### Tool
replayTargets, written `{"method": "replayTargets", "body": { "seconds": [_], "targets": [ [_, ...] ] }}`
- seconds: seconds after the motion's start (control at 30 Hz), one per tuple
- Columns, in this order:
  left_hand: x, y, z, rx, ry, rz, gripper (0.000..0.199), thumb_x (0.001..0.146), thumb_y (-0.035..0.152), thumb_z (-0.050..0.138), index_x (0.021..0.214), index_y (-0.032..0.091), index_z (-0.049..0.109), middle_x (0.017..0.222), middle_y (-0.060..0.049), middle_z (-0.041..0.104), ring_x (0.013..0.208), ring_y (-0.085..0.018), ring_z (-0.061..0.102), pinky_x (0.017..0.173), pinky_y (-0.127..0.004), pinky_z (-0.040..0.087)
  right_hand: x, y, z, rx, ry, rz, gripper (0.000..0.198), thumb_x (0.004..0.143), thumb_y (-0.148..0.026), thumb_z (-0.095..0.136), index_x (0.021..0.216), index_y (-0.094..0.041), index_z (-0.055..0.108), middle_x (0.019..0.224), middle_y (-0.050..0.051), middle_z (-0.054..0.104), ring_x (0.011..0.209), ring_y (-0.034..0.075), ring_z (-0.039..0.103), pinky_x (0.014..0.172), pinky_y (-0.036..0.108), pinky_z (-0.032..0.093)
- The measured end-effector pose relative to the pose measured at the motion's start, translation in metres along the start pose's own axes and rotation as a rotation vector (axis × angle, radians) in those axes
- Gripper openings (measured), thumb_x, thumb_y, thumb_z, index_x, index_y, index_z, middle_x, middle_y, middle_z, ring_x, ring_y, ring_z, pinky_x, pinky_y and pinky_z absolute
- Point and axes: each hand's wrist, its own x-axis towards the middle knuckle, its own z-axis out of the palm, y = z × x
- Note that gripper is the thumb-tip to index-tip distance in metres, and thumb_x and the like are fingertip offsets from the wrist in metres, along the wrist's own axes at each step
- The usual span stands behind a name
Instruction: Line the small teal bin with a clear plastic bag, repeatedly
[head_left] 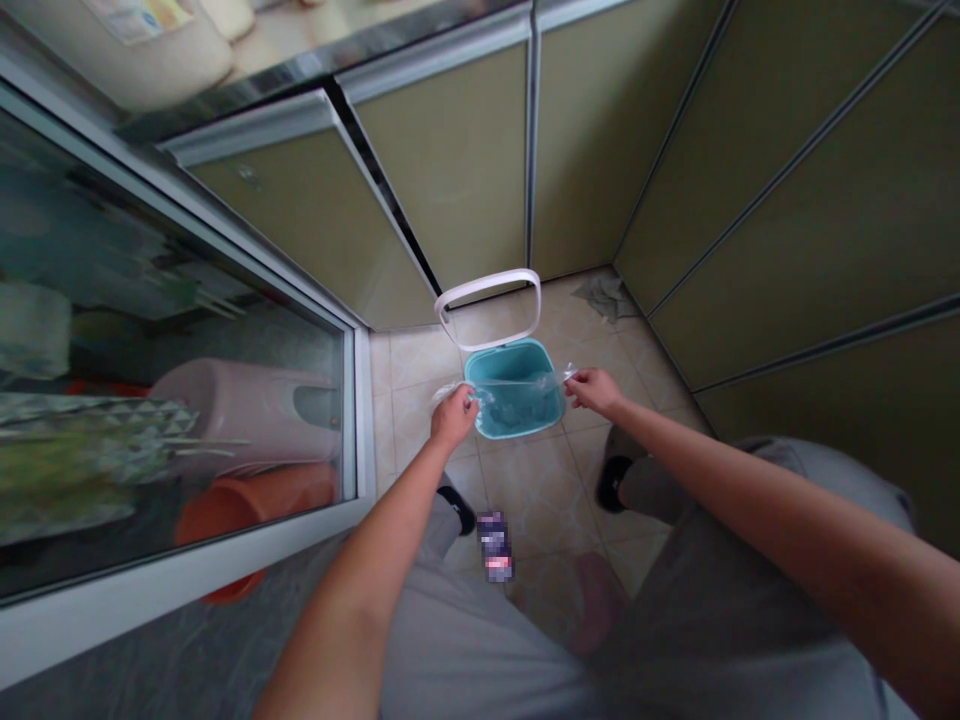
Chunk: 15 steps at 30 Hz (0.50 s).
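Observation:
A clear plastic bag (517, 383) is stretched between my hands across the mouth of a teal trash bin (517, 432). My left hand (453, 416) pinches the bag's edge at the bin's left side, with some of the film bunched behind the fingers. On the right, my right hand (594, 390) grips the other edge, and a crumpled bit of film sticks up past the fingertips. The bin's pale rim frame (491, 283) is tilted up at the back, hinged away from the opening. Inside the bin, the bag's lower part is hard to make out.
Beige cabinets (450, 150) stand behind and to the right. A grey cloth (606, 297) lies in the floor corner. At left is a glass sliding door (360, 410) with an orange bucket (225, 510) behind it. A blurred-out dark object (496, 547) lies between my feet.

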Motion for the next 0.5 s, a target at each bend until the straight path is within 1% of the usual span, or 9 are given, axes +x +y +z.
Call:
{"method": "replayTargets", "body": {
  "seconds": [0.07,0.1,0.13,0.2,0.27,0.33,0.4,0.5],
  "targets": [
    [0.007,-0.001,0.0,0.017,0.001,0.036,0.037,0.097,0.036,0.054,0.132,0.026,0.063,0.116,-0.006,0.07,0.099,-0.02,0.066,0.085,-0.029,0.05,0.001,0.001,0.0,-0.06,0.032,-0.078,0.021,0.095,-0.026,0.058,0.099,-0.013,0.074,0.092,0.009,0.079,0.072,0.017,0.074,0.067,0.023,0.054],
    [0.01,-0.003,0.0,0.026,0.004,0.035,0.042,0.097,0.036,0.054,0.137,0.026,0.061,0.125,-0.008,0.067,0.107,-0.021,0.065,0.09,-0.03,0.05,0.003,0.001,0.001,-0.079,0.046,-0.112,0.021,0.095,-0.025,0.058,0.103,-0.014,0.074,0.095,0.009,0.079,0.079,0.018,0.075,0.072,0.024,0.055],
    [0.014,-0.006,0.001,0.03,0.004,0.017,0.045,0.098,0.037,0.053,0.141,0.027,0.06,0.131,-0.009,0.064,0.111,-0.021,0.065,0.093,-0.031,0.05,0.007,0.002,0.001,-0.089,0.058,-0.136,0.023,0.094,-0.025,0.058,0.109,-0.015,0.073,0.1,0.009,0.079,0.088,0.019,0.075,0.078,0.025,0.055],
    [0.021,-0.015,0.005,0.023,-0.002,-0.061,0.049,0.099,0.041,0.053,0.146,0.026,0.057,0.138,-0.011,0.059,0.113,-0.022,0.066,0.095,-0.031,0.051,0.017,0.004,0.002,-0.091,0.082,-0.141,0.03,0.094,-0.025,0.059,0.12,-0.015,0.07,0.111,0.01,0.077,0.101,0.021,0.073,0.088,0.027,0.054],
    [0.028,-0.024,0.01,0.017,-0.007,-0.146,0.051,0.1,0.043,0.051,0.148,0.026,0.055,0.139,-0.012,0.058,0.112,-0.023,0.067,0.095,-0.032,0.052,0.03,0.008,0.005,-0.091,0.104,-0.101,0.038,0.094,-0.026,0.06,0.13,-0.014,0.065,0.117,0.012,0.076,0.107,0.021,0.071,0.094,0.03,0.053],
    [0.035,-0.033,0.014,0.019,-0.005,-0.196,0.05,0.101,0.043,0.049,0.148,0.027,0.055,0.136,-0.013,0.06,0.113,-0.024,0.067,0.095,-0.032,0.053,0.044,0.011,0.009,-0.104,0.115,-0.067,0.044,0.094,-0.027,0.06,0.137,-0.014,0.061,0.12,0.014,0.074,0.108,0.022,0.071,0.096,0.031,0.052],
    [0.041,-0.039,0.018,0.017,0.002,-0.201,0.048,0.102,0.042,0.048,0.146,0.027,0.057,0.132,-0.012,0.063,0.114,-0.023,0.067,0.094,-0.032,0.053,0.057,0.014,0.013,-0.124,0.111,-0.06,0.047,0.095,-0.028,0.059,0.14,-0.014,0.057,0.122,0.015,0.073,0.109,0.022,0.071,0.095,0.032,0.052],
    [0.051,-0.044,0.019,-0.015,0.028,-0.155,0.042,0.101,0.04,0.049,0.139,0.028,0.062,0.128,-0.01,0.064,0.109,-0.021,0.067,0.091,-0.031,0.052,0.071,0.016,0.018,-0.127,0.103,-0.073,0.05,0.095,-0.031,0.059,0.142,-0.016,0.056,0.121,0.014,0.073,0.107,0.021,0.071,0.093,0.031,0.053]
  ]
}}
